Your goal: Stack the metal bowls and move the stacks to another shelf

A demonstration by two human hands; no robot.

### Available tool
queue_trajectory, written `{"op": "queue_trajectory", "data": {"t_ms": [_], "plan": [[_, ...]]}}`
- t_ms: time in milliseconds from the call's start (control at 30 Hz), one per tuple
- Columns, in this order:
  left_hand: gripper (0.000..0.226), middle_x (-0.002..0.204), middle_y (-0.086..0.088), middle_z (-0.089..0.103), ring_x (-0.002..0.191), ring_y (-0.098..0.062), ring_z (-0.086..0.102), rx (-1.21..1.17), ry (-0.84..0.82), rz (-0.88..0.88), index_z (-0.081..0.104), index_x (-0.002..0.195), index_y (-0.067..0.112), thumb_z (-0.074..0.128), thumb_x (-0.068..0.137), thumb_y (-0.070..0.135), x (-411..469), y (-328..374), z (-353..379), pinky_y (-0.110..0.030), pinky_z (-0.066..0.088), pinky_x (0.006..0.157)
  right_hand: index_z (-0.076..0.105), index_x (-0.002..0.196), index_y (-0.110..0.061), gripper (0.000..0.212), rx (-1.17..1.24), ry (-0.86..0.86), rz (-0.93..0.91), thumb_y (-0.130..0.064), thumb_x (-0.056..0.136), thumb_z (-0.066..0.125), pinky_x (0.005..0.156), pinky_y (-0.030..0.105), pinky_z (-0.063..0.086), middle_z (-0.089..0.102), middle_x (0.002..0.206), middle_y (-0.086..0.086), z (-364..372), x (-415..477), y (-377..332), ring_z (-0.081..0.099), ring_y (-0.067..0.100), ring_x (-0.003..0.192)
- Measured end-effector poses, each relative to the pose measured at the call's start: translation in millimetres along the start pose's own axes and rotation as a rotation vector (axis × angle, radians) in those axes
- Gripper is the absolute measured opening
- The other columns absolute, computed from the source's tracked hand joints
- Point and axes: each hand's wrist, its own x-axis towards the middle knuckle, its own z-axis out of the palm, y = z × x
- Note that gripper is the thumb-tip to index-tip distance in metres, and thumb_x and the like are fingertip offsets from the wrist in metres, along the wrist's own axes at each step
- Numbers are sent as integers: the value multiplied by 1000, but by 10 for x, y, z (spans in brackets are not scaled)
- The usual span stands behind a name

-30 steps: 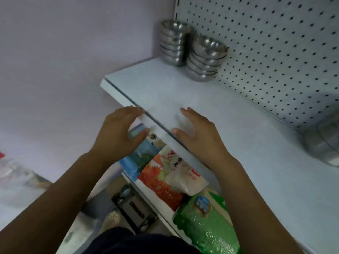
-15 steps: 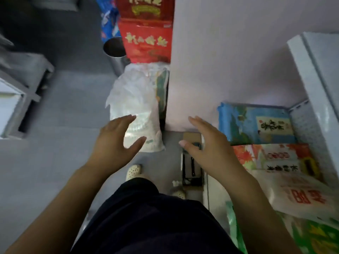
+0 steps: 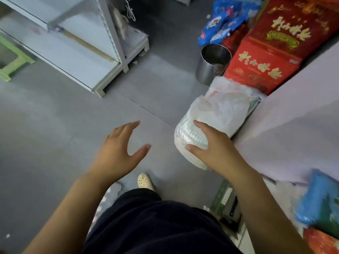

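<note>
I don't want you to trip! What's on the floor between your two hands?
Nothing: the head view shows only bare grey floor between the left hand and right hand.

Grey floor [image 3: 55,136], pale metal shelving [image 3: 77,52], lilac wall [image 3: 293,125]

You're standing in what looks like a small shop or its stockroom. Off to the upper left sits a white metal retail shelf unit [image 3: 77,52] with a perforated upright, the kind used for store displays. On your right, red boxed goods [image 3: 271,57] printed with gold characters are stacked on the grey floor [image 3: 55,125], blue snack packets [image 3: 223,22] heaped behind them. A steel bucket [image 3: 212,63] stands beside the boxes, and a plastic-wrapped bundle [image 3: 218,114] lies against the pale shelf side panel [image 3: 293,116]. More bagged goods [image 3: 319,202] fill the lower right.
</note>
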Motion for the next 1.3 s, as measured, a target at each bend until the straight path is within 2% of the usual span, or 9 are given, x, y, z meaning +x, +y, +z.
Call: {"op": "queue_trajectory", "data": {"t_ms": [300,533,700,833,1067,1300], "plan": [[75,154,4,46,142,-18,41,12,149,-146,35,155,29,61,91,59,423,-1309,-1337,-35,35,113,44,154,-29,74,-8,-123,-309,-39,89,79,101,7,24,50,155,-7,691,1349,-1846,42,7,143],[75,154,6,47,142,-15,42,-95,273,-305,36,154,30,62,89,60,556,-1906,-1730,-27,32,111,41,155,-31,81,-110,-259,-463,-43,86,81,110,17,28,46,156,-9,983,2087,-2691,40,9,145],[79,156,8,44,142,-16,44,-128,333,-414,31,155,35,57,87,67,847,-2266,-1969,-33,37,114,39,155,-33,82,-150,-332,-541,-42,86,81,107,15,27,46,155,-12,1120,2791,-3294,39,5,144],[80,158,11,41,143,-13,41,-96,434,-502,29,155,36,58,88,68,1251,-2577,-2353,-27,32,112,39,155,-33,82,-169,-388,-655,-43,85,81,101,11,26,48,154,-11,1215,3494,-3991,43,3,139],[78,154,17,43,143,-8,40,-144,664,-606,33,153,39,58,85,69,2170,-3034,-3201,-27,35,112,33,155,-41,83,-237,-462,-862,-53,86,77,110,21,30,42,158,-18,1196,4726,-5340,36,2,145],[79,153,13,45,143,-10,41,-122,768,-710,36,153,33,61,86,65,2643,-3631,-3722,-32,36,113,38,154,-41,75,-251,-541,-929,-51,89,74,107,20,30,44,156,-19,1538,5523,-6169,39,0,144]]}}
